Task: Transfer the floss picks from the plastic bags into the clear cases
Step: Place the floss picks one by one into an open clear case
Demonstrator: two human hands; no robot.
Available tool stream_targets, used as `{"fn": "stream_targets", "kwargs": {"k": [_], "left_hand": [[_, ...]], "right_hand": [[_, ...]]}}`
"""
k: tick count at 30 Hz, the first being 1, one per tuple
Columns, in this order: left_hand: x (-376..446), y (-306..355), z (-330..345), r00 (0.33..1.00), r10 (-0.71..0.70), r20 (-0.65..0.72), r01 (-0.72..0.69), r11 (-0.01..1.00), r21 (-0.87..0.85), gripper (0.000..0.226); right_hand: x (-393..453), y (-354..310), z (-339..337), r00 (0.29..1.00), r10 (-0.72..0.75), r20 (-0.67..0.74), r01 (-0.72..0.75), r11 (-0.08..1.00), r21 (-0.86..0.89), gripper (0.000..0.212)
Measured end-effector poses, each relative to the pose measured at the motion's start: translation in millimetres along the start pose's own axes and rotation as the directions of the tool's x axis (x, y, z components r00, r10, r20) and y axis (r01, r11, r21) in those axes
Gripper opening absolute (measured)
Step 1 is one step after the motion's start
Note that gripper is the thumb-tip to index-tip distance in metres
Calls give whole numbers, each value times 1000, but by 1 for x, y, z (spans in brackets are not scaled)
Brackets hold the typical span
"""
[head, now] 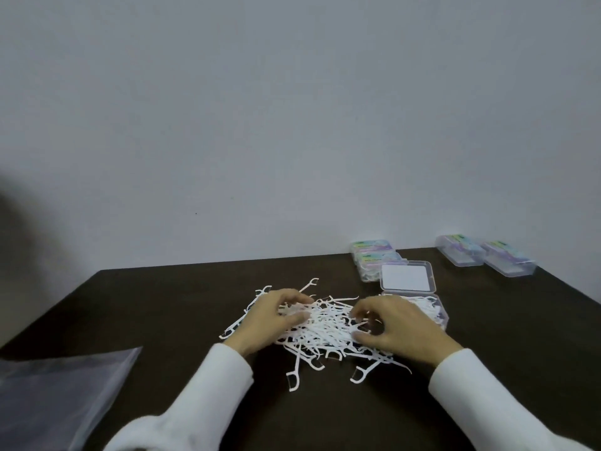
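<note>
1. Under the curled fingers of the left hand and right hand, the floss picks lie heaped; both hands pinch some.
2. Beside the right fingers, the open case holds some picks.
3. Tangled picks may drop beside the case.

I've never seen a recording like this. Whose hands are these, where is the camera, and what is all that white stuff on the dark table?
There is no machine here: a person in white sleeves works with two bare hands. The single picture comes from a camera worn on the head, looking forward and down.

On the dark table lies a loose pile of white floss picks. The left hand and the right hand both rest on the pile with curled fingers, gathering picks. Just right of the pile sits an open clear case, partly filled, its lid tipped back. Behind it are closed cases, with two more at the far right. A plastic bag lies at the near left.
</note>
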State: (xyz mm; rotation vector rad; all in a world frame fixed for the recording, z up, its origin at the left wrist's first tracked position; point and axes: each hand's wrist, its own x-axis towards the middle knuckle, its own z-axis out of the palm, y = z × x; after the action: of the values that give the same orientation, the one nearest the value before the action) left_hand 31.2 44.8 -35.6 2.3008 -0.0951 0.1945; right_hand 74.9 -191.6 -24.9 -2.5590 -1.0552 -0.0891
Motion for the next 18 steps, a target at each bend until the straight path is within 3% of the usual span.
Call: {"fn": "stream_targets", "kwargs": {"k": [2, 5, 10, 18], "left_hand": [[-9, -9, -10, 999, -8, 35, 4, 995, 103, 30], [-16, -18, -21, 996, -25, 88, 11, 988, 156, 44], [-13, -23, -17, 1000, -10, 14, 8, 989, 149, 36], [-17, -11, -3, 987, 106, -120, -51, 917, 395, 25]], "right_hand": [[2, -5, 7, 999, 23, 40, -20, 997, -78, 41], [8, -8, 14, 999, 28, 24, -26, 997, -77, 35], [9, -6, 15, 997, 76, -22, -76, 997, 3, 28], [6, -2, 16, 986, 105, -130, -97, 993, 71, 16]]}}
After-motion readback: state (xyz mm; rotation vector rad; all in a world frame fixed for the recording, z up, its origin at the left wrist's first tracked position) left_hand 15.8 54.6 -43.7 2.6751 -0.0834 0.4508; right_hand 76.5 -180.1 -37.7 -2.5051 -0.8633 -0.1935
